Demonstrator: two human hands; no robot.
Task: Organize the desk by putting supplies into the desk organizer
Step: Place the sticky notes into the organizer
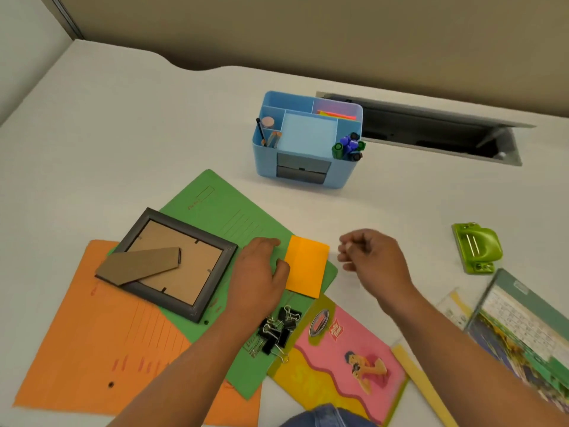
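A light blue desk organizer (338,172) stands at the middle of the white desk, holding pens, markers and coloured notes. An orange sticky-note pad (306,266) lies on a green folder (228,217). My left hand (260,272) rests on the folder with thumb and fingers touching the pad's left edge. To the right of the pad my right hand (368,252) hovers over the desk, fingers loosely curled and nothing in it. A pile of black binder clips (277,331) lies just below the pad.
A dark picture frame (172,263) lies face down on the green folder, over an orange folder (92,340). A pink and yellow booklet (345,359), a yellow ruler (421,383), a calendar (523,328) and a green hole punch (477,246) lie to the right. An open cable hatch (431,131) sits behind the organizer.
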